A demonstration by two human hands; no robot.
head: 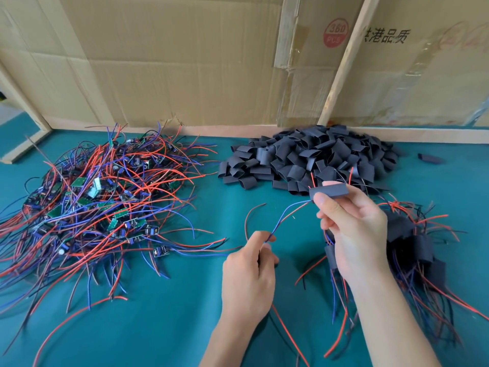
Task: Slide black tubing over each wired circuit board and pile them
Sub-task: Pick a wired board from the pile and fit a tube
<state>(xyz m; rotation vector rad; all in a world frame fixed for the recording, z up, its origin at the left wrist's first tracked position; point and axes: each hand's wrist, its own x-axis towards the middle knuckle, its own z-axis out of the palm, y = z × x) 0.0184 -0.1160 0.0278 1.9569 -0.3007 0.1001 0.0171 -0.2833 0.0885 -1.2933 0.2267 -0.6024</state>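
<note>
Fingers of the right hand [352,229] pinch a black tubing piece [329,192] flat between thumb and fingertips, held above the table [164,327], just in front of the loose tubing pile [312,157]. Left hand [248,274] pinches the blue and red lead wires [288,210] that run up into the sleeve's near end; other wire ends poke out its far side. Board itself not visible; presumably inside the sleeve, cannot confirm.

Unsleeved boards heap [92,197] lies at left, well apart. Finished pile [412,242] sits just behind and beside the right hand.

Risks, judged from this state:
- Pulling the leads with the left hand while the sleeve is squeezed flat could jam the board at the mouth or strain the solder joints.
- If the pinch is too loose, the sleeve may ride along the wires and leave the board partly bare.
- Long leads trail across the table near the finished pile; they could snag neighbouring wires and drag sleeved units out when this one is set down.
- Stray wires from the tubing pile could get caught up.
</note>
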